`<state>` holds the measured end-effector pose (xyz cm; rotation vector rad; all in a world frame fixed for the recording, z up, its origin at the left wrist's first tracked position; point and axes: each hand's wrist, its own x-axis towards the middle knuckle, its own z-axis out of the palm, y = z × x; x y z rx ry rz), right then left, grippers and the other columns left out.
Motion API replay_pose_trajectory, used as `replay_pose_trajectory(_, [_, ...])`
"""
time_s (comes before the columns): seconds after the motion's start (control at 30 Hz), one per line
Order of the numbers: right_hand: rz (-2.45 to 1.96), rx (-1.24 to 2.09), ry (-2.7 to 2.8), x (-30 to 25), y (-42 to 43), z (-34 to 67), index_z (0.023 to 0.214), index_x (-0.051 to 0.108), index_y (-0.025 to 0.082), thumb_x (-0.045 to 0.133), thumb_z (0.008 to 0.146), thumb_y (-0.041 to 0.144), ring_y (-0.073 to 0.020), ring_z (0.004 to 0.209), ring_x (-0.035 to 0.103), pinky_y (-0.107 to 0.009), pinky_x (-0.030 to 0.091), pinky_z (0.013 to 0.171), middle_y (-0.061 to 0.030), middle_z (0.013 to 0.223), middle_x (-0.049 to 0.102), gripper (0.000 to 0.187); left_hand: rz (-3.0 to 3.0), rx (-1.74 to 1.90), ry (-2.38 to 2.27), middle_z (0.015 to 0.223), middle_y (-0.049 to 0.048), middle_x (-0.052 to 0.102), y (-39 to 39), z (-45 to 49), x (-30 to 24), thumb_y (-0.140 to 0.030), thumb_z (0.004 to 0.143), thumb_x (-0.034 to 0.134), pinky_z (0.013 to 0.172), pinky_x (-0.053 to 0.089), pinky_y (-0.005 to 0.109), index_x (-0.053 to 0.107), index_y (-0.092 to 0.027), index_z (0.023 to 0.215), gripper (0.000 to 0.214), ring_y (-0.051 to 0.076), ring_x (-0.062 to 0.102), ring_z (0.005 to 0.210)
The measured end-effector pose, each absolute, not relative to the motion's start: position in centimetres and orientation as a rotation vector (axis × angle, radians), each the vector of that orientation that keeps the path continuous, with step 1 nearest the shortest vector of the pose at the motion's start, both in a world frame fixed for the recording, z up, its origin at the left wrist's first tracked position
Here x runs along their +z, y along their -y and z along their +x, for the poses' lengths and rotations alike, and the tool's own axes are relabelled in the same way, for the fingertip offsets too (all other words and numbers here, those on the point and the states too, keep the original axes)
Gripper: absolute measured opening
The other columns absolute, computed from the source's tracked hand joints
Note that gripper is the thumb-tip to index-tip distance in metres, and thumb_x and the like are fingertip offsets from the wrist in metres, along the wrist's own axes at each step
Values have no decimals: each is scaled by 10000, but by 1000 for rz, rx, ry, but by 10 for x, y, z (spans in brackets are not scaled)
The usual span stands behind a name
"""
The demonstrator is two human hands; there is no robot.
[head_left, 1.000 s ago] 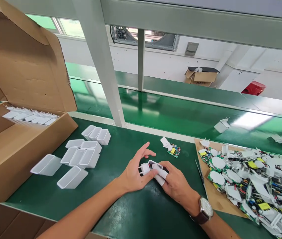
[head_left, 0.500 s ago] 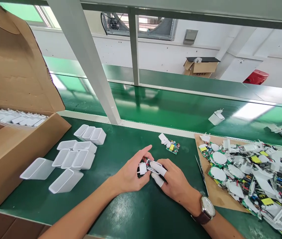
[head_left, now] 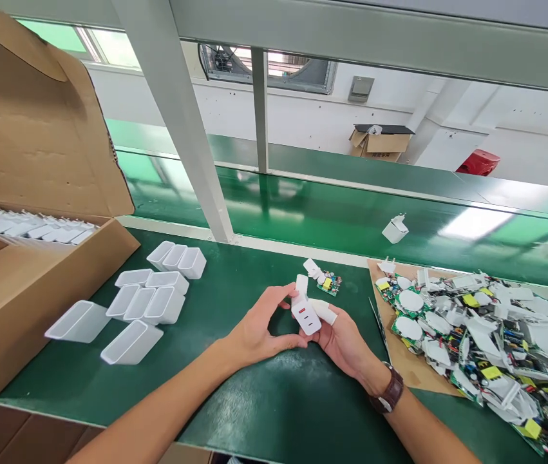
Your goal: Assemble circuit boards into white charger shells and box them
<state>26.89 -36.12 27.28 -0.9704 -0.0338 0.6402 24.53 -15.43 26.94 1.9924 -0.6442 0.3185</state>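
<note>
Both my hands meet over the green bench top and hold one white charger (head_left: 304, 310) upright, its face with two small ports turned toward me. My left hand (head_left: 259, 328) curls round its left side, thumb under it. My right hand (head_left: 339, 335), with white finger cots on two fingertips and a watch on the wrist, grips it from the right. Several empty white charger shells (head_left: 151, 303) lie to the left. A loose plug cap with a small circuit board (head_left: 324, 281) lies just behind my hands.
An open cardboard box (head_left: 37, 283) of white shells stands at left. A cardboard sheet (head_left: 411, 374) heaped with circuit boards and white caps fills the right. Beyond a pale rail runs a green conveyor (head_left: 326, 219) carrying one white charger (head_left: 394, 229). A slanted steel post rises behind.
The charger was lying sideways between my hands as they pressed plug and shell together; now it stands upright in one piece, its port face toward me. The charger on the conveyor drifted left.
</note>
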Motion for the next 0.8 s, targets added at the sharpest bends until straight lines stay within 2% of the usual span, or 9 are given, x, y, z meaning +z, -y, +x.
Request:
replay_pose_trajectory(0.17, [-954, 636, 19, 275, 361, 268, 999, 763, 163, 795, 846, 475, -203, 728, 679, -345, 561, 663, -62, 843, 745, 349, 2015, 355, 652, 1319, 92, 601, 154, 245, 272, -477, 863, 810, 962, 606, 459, 323, -361, 1565, 863, 241, 677, 1057])
replay_pose_trajectory(0.27, [-1030, 611, 36, 272, 360, 270, 1014, 742, 175, 759, 857, 510, -211, 752, 672, -363, 558, 684, -62, 878, 742, 370, 2010, 327, 624, 1336, 90, 613, 154, 244, 270, -452, 864, 818, 965, 606, 449, 339, -361, 1558, 848, 248, 675, 1095])
replay_pose_trajectory(0.43, [-1615, 187, 238, 266, 361, 265, 1063, 664, 217, 734, 846, 416, -222, 885, 642, -399, 551, 832, -57, 1007, 693, 302, 1880, 270, 364, 1369, 120, 638, 154, 246, 267, -416, 918, 762, 1027, 575, 432, 365, -284, 1572, 776, 257, 648, 1207])
replay_pose_trajectory(0.5, [-1880, 17, 353, 264, 362, 262, 1060, 630, 220, 729, 835, 360, -226, 904, 614, -418, 534, 869, -57, 1023, 650, 283, 1807, 219, 248, 1393, 127, 639, 152, 249, 268, -422, 976, 676, 1033, 571, 417, 412, -258, 1562, 663, 251, 648, 1222])
replay_pose_trajectory(0.53, [-1964, -12, 386, 263, 363, 261, 1099, 613, 216, 739, 820, 346, -229, 909, 603, -427, 531, 878, -59, 1035, 633, 332, 1786, 173, 207, 1381, 120, 655, 150, 251, 269, -428, 998, 636, 1037, 568, 411, 470, -252, 1530, 585, 244, 658, 1210])
replay_pose_trajectory(0.6, [-2025, 43, 418, 261, 366, 262, 1292, 545, 204, 771, 786, 333, -231, 915, 597, -439, 537, 891, -61, 1060, 616, 570, 1766, 77, 165, 1289, 94, 717, 147, 254, 273, -441, 1015, 600, 1031, 570, 399, 616, -249, 1408, 437, 228, 693, 1143])
replay_pose_trajectory(0.7, [-1971, 276, 494, 256, 369, 267, 1579, 291, 212, 771, 811, 334, -220, 890, 612, -439, 551, 901, -46, 1052, 632, 914, 1754, 50, 237, 1172, 78, 757, 145, 254, 281, -426, 971, 673, 969, 593, 377, 779, -242, 1104, 251, 220, 717, 1051])
replay_pose_trajectory(0.73, [-1946, 349, 530, 255, 369, 270, 1611, 241, 224, 772, 825, 343, -214, 880, 618, -433, 555, 895, -42, 1051, 644, 955, 1758, 62, 289, 1187, 80, 752, 146, 254, 284, -409, 940, 717, 948, 598, 373, 799, -236, 981, 195, 223, 717, 1041])
replay_pose_trajectory(0.8, [-1911, 433, 584, 251, 368, 273, 1618, 252, 246, 796, 826, 372, -208, 870, 627, -416, 559, 874, -40, 1065, 663, 969, 1797, 75, 426, 1248, 87, 736, 147, 253, 289, -365, 872, 802, 972, 586, 390, 789, -222, 780, 170, 249, 701, 1099])
